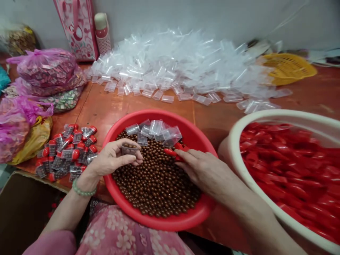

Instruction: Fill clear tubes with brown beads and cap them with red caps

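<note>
A red basin [159,225] holds many brown balls [159,184], with several clear plastic cases [156,129] lying on them near its far rim. Over the basin's left side, my left hand [117,156] is closed round a small clear container [129,149] filled with brown balls, its opening upward. My right hand [198,166] is over the basin's right side, its fingers pinched on a red cap [170,152]. Other red pieces lie close by its fingertips, partly hidden by them.
Filled red-capped containers [70,154] are piled left of the basin. A white tub [233,141] of red caps stands right. Behind are a heap of clear cases [186,67], a yellow basket [292,67], a bottle [102,33] and a pink bag [78,28]. Plastic bags [47,71] lie far left.
</note>
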{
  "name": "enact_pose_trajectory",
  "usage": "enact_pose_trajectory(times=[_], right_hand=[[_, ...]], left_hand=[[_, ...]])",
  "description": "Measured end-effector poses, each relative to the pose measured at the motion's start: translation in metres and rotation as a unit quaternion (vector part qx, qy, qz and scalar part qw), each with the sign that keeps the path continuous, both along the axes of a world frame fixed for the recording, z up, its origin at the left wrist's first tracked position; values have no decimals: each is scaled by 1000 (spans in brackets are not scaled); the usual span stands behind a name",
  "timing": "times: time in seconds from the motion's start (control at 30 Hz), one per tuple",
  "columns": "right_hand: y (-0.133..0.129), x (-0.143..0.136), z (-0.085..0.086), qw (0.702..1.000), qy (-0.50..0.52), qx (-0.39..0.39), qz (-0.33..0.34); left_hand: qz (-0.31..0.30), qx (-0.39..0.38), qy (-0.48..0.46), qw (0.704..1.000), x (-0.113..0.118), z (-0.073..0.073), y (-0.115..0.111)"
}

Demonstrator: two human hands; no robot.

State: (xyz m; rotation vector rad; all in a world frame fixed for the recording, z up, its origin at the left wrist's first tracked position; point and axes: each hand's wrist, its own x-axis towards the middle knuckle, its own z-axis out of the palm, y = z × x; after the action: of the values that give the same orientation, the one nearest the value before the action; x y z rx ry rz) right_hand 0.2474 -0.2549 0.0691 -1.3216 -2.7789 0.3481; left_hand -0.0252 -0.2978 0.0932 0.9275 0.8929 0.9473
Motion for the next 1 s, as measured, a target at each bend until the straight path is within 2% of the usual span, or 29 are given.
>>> enact_pose_trajectory(times=[0.1, 0.17, 0.23, 0.33, 0.43, 0.47, 0.53, 0.63, 0.73, 0.9, 1.0], right_hand=[[-9, -11, 6, 979, 179, -96, 9], [-14, -22, 11, 947, 274, -168, 3], [-16, -32, 15, 907, 353, -229, -34], [-16, -45, 20, 847, 431, -302, -76], [-16, -55, 25, 817, 445, -361, -69], [-16, -57, 27, 820, 432, -371, -61], [-16, -60, 29, 851, 379, -361, -44], [-17, -61, 32, 918, 280, -282, -4], [-16, -60, 35, 956, 203, -209, 40], [-11, -59, 41, 966, 194, -160, 65], [-11, -64, 37, 960, 249, -125, 9]], left_hand=[[-5, -1, 1, 1000, 4, 2, -5], [1, -7, 16, 1000, 5, 3, -6], [15, -2, 19, 1000, 5, 4, -7], [10, 14, 27, 999, 4, 9, -10], [9, 35, 41, 999, 4, 13, -11], [16, 40, 44, 998, 5, 13, -11], [29, 56, 54, 997, 4, 13, -11], [51, 97, 80, 991, 3, 10, -8], [81, 117, 113, 983, 1, 5, -4], [20, 60, 144, 988, 2, -4, 0], [26, 40, 133, 990, 6, -7, 1]])
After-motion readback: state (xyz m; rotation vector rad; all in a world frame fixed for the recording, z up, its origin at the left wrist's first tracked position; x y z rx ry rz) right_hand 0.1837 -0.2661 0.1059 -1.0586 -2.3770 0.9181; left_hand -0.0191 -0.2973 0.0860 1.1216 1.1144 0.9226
